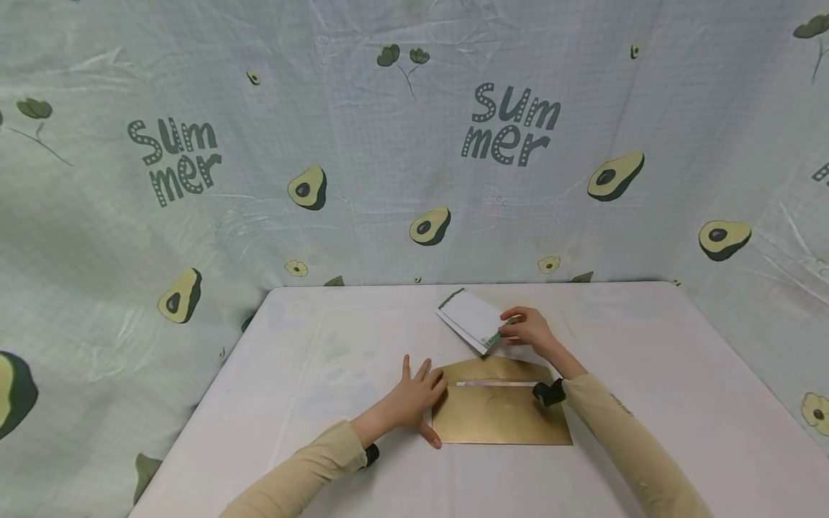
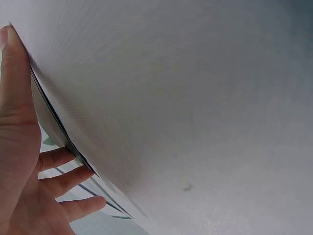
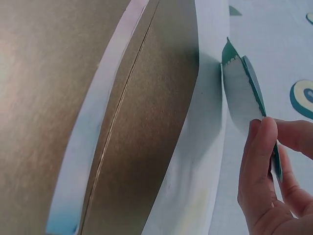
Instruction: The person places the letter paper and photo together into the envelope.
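A gold envelope point(image 1: 499, 421) lies flat on the table, its pointed flap point(image 1: 499, 367) turned away from me. Along the pocket's mouth shows a pale pink and blue strip point(image 3: 88, 137); what it belongs to is hidden inside. My left hand point(image 1: 414, 397) rests at the envelope's left edge with its fingers spread; the left wrist view shows thumb and fingers point(image 2: 66, 182) along that edge. Just beyond the flap, my right hand point(image 1: 526, 329) pinches a white folded card point(image 1: 473, 316) with a green border by its right side. The card is tilted in the right wrist view.
A white cloth covers the table point(image 1: 311, 338). Behind it hangs a pale curtain point(image 1: 369, 158) printed with avocados and lettering. Dark wrist straps point(image 1: 549, 393) sit at both cuffs, the right one over the envelope's right side.
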Available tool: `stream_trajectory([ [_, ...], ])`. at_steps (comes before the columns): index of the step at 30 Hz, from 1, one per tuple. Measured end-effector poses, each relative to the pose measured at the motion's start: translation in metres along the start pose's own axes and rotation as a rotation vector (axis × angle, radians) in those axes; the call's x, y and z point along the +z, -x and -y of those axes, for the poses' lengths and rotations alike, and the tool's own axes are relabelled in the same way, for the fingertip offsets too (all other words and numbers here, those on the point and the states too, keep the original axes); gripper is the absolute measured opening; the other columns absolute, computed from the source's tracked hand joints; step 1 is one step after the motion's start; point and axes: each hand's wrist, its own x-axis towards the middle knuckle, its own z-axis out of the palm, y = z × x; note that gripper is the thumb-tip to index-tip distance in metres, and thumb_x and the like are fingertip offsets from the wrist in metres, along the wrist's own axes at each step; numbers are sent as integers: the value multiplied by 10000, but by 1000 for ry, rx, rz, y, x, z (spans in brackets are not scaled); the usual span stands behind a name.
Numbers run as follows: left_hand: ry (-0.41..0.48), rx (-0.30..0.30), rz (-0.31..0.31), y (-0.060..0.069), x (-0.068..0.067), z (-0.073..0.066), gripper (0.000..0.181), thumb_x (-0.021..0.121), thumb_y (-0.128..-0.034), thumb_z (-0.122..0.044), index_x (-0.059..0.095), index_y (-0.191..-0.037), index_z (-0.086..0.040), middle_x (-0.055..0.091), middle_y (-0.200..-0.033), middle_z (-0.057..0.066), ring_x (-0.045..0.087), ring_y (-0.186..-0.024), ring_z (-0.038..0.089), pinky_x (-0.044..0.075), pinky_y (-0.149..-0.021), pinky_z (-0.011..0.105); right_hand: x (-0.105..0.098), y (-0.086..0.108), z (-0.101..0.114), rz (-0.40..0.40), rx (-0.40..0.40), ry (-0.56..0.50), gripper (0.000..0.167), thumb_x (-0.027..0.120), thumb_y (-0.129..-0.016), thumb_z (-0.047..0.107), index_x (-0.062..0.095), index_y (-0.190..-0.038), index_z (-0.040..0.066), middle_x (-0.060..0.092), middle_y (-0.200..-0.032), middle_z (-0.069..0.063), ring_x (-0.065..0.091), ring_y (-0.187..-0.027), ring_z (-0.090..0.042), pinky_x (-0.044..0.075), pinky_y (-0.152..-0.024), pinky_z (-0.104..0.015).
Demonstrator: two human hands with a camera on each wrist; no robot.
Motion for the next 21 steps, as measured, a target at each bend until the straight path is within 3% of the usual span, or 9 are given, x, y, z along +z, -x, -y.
stream_trajectory([
  [5, 0, 0, -1, -1, 1, 0, 1014, 558, -479, -806, 399, -1214, -126, 396, -1316, 80, 350, -1268, 350, 284, -918, 650, -7, 3, -4, -1, -47, 1, 385, 644, -773, 22, 489, -1100, -111, 540, -724, -5, 588, -633, -93, 534, -646, -313],
  [12, -11, -6, 5, -1, 0, 0, 1021, 552, -481, -811, 399, -1225, -129, 395, -1321, 76, 346, -1273, 348, 282, -923, 648, -14, 11, -3, 22, -114, -21, 420, 631, -786, 29, 458, -1143, -109, 546, -795, 2, 599, -693, -76, 525, -722, -393],
  [16, -22, -6, 4, -1, 0, -1, 1022, 547, -480, -815, 399, -1224, -129, 396, -1319, 75, 348, -1272, 348, 285, -921, 647, -18, 14, -2, 40, -132, -68, 464, 627, -797, 32, 422, -1193, -96, 539, -827, -14, 596, -706, -50, 527, -720, -352],
  [21, -34, -6, -1, 0, 0, -1, 1020, 541, -477, -820, 402, -1217, -132, 399, -1315, 73, 354, -1269, 345, 290, -919, 646, -23, 17, -3, 67, -135, -144, 501, 585, -830, 17, 358, -1270, -62, 505, -884, -7, 590, -752, -59, 502, -794, -412],
])
